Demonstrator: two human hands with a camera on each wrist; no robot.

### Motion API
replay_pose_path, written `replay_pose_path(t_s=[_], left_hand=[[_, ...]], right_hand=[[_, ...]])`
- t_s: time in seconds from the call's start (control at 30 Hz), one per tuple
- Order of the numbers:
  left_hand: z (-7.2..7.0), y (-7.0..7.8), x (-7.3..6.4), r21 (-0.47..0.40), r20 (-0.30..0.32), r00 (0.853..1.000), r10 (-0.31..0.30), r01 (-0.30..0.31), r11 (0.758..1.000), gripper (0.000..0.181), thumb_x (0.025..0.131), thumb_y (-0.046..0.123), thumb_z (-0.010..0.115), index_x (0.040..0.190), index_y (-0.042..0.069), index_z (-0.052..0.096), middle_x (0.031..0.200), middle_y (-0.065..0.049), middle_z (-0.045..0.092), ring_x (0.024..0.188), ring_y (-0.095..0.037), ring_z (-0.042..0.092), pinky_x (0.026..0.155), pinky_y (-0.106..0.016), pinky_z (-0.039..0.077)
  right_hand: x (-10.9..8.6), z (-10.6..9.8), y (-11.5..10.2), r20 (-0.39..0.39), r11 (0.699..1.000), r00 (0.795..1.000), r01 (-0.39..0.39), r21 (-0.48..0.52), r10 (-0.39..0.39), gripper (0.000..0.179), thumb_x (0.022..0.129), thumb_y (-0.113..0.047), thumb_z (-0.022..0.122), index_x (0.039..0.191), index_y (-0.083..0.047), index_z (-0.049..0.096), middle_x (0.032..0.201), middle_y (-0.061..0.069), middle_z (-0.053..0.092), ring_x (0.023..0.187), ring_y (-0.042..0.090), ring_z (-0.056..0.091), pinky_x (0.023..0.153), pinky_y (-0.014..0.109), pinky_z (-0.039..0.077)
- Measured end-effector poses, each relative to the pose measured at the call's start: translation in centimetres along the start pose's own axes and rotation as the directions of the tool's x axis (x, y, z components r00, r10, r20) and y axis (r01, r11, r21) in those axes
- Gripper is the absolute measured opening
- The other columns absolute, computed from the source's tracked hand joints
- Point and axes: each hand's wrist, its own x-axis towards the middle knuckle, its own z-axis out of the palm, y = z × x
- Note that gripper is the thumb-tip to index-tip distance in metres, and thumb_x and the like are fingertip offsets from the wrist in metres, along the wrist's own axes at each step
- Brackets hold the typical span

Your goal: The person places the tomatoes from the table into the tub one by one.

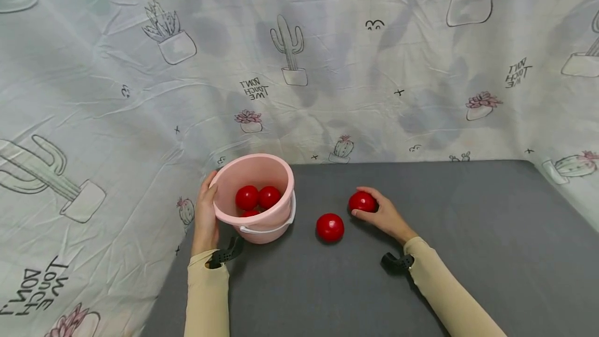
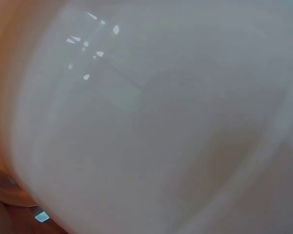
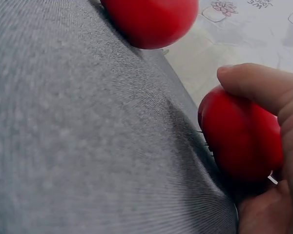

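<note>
My left hand (image 1: 205, 220) grips a pink bucket (image 1: 255, 170) by its left side, thumb at the rim. The bucket leans, its mouth facing me, and its white handle (image 1: 267, 230) hangs down the front. Inside it lie two red balls, with part of a third showing below them. Pale bucket wall (image 2: 136, 136) fills the left wrist view. On the right, my right hand (image 1: 386, 216) holds a red ball (image 1: 362, 201) between thumb and fingers, low over the dark cloth. Another red ball (image 1: 330, 228) rests on the cloth between that hand and the bucket.
A dark grey cloth (image 1: 337, 295) covers the table. Behind it and along the left hangs a pale curtain (image 1: 327, 66) printed with potted cacti. Black straps (image 1: 398, 263) sit on both wrists, over cream sleeves.
</note>
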Motion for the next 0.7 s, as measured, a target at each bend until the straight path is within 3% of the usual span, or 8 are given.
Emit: replay_pose_path(t_s=[0.37,0.53,0.7], left_hand=[[-0.3,0.0,0.2,-0.023,-0.015,1.000,-0.006,0.006,1.000,0.049,0.109,0.032,0.033,0.158,0.028,0.033,0.162,0.003,0.036,0.146,-0.017,0.031,0.125,-0.045,0.027],[-0.2,-0.1,0.2,-0.044,-0.028,1.000,-0.007,0.005,0.999,0.050,0.109,0.031,0.034,0.158,0.024,0.034,0.160,0.001,0.039,0.144,-0.017,0.035,0.125,-0.042,0.029],[-0.2,0.2,0.4,-0.046,-0.008,1.000,0.010,-0.010,0.999,0.050,0.108,0.032,0.035,0.158,0.024,0.035,0.159,0.000,0.040,0.143,-0.017,0.037,0.125,-0.041,0.029]], right_hand=[[0.3,-0.9,-0.6,-0.005,0.983,0.996,-0.089,0.161,0.091,0.069,0.091,-0.027,0.076,0.151,-0.017,0.044,0.149,0.015,0.047,0.129,0.036,0.046,0.093,0.036,0.051],[0.0,-1.3,-1.2,0.000,0.968,0.995,-0.098,0.230,0.101,0.070,0.093,-0.026,0.074,0.153,-0.015,0.041,0.150,0.013,0.044,0.132,0.035,0.043,0.094,0.033,0.052],[0.3,-2.0,-2.7,-0.023,0.954,0.994,-0.096,0.285,0.107,0.066,0.094,-0.026,0.073,0.151,-0.023,0.042,0.153,0.010,0.041,0.134,0.032,0.041,0.092,0.026,0.053]])
